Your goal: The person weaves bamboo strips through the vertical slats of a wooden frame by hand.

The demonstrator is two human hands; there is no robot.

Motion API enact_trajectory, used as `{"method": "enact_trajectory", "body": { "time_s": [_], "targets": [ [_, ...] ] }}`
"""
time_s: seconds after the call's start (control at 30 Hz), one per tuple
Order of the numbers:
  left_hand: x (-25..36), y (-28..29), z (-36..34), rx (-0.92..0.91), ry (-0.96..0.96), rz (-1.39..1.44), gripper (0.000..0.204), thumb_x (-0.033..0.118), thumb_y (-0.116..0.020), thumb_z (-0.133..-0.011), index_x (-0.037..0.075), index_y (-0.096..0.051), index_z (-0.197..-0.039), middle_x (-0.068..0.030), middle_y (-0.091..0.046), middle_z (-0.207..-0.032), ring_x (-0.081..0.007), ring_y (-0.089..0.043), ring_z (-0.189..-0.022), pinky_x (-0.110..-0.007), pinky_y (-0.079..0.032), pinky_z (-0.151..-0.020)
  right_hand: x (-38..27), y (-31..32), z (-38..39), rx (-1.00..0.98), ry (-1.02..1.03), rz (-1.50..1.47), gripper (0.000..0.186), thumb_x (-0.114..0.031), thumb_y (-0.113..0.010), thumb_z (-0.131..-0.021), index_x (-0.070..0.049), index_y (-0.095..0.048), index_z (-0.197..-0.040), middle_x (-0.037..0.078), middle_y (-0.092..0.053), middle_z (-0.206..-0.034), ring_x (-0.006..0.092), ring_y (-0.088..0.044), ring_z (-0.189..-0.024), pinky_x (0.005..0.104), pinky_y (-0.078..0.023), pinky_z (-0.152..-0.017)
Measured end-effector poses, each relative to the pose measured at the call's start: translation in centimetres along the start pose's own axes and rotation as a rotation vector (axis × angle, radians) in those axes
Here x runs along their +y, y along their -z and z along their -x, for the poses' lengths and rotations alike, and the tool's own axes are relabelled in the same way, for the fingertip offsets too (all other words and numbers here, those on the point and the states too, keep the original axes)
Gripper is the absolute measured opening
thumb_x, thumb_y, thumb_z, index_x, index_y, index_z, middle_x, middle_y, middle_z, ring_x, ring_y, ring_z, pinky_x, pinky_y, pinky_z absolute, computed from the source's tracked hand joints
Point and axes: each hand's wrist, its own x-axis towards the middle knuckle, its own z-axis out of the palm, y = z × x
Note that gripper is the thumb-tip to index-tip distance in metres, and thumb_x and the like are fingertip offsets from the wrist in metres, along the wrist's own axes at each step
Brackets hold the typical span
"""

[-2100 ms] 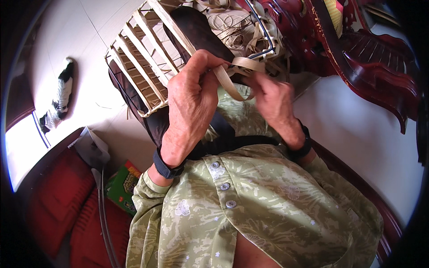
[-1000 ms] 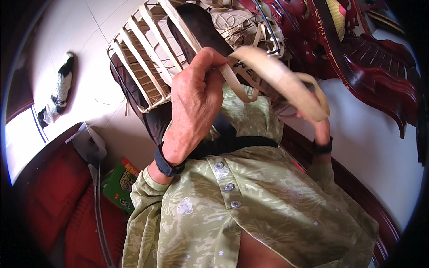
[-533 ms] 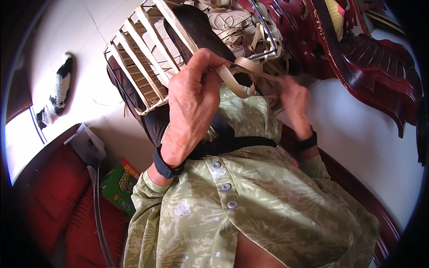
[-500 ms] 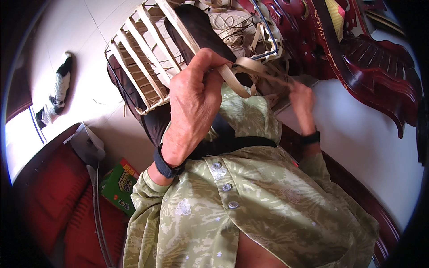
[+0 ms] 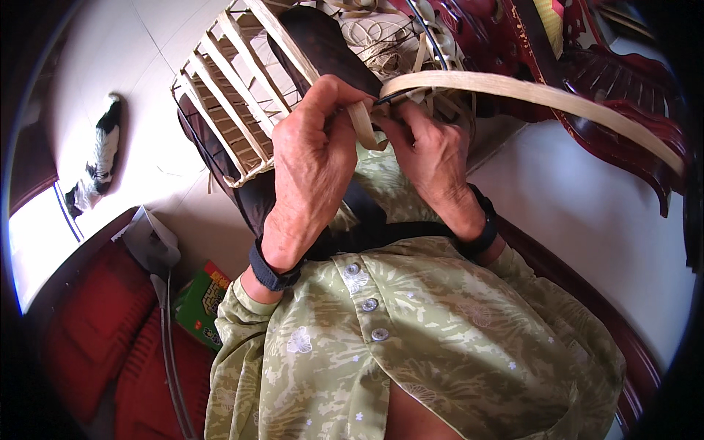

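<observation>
A dark wire frame (image 5: 405,93) runs between my two hands, wrapped partly with flat pale woven strip. My left hand (image 5: 312,161) is closed, thumb and forefinger pinching the flat strip (image 5: 361,123) against the frame. A short loop of it hangs between the hands. Close on the right, my right hand (image 5: 434,155) is closed too, its fingertips at the strip beside the wire and partly hidden. From there the strip's long free length arches far out to the right. The frame's left part (image 5: 238,88) carries several parallel strip-covered bars.
A tangle of cord (image 5: 378,45) lies behind the frame. Carved dark red wooden furniture (image 5: 620,110) stands at the right. On the left are red cushions (image 5: 92,334), a green box (image 5: 199,304) and a black-and-white animal (image 5: 103,158) on the tiled floor.
My right hand has come in from the right to the wire beside my left hand. The strip's free length now swings out to the right. My left hand has kept its pinch.
</observation>
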Motion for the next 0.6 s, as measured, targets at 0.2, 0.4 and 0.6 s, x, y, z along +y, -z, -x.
{"method": "enact_trajectory", "body": {
  "time_s": [0.2, 0.4, 0.6],
  "targets": [
    [0.0, 0.1, -0.1, 0.026, -0.074, -0.111, 0.017, -0.008, -0.053, -0.088, 0.001, -0.064, -0.097, -0.0119, -0.067, -0.072, -0.018, -0.066, -0.064, -0.029, -0.05, -0.06, 12.4, 2.4, 4.5, -0.231, -0.353, 0.454, 0.017, -0.022, -0.061, -0.097, -0.007, -0.068, -0.092, 0.016, -0.07, -0.081, 0.0394, -0.068, -0.071, 0.0452, -0.053, -0.061],
    [-1.1, -0.1, -0.3, -0.004, -0.114, -0.109, 0.016, -0.007, -0.054, -0.088, 0.002, -0.064, -0.096, -0.0121, -0.065, -0.069, -0.0193, -0.064, -0.06, -0.03, -0.049, -0.056, 24.1, 7.6, 5.9, -0.564, -0.874, 0.518, 0.021, -0.022, -0.064, -0.093, -0.003, -0.07, -0.1, 0.011, -0.073, -0.084, 0.02, -0.069, -0.07, 0.035, -0.053, -0.062],
    [-0.5, -0.2, -0.4, 0.002, -0.073, -0.127, 0.015, -0.006, -0.054, -0.088, 0.001, -0.065, -0.096, -0.0124, -0.068, -0.072, -0.0185, -0.067, -0.063, -0.03, -0.051, -0.059, 1.0, 5.6, -0.9, -0.088, -0.102, -0.269, 0.027, -0.03, -0.079, -0.086, -0.009, -0.069, -0.1, 0.006, -0.071, -0.08, 0.017, -0.068, -0.07, 0.0321, -0.055, -0.061]
  ]
}}
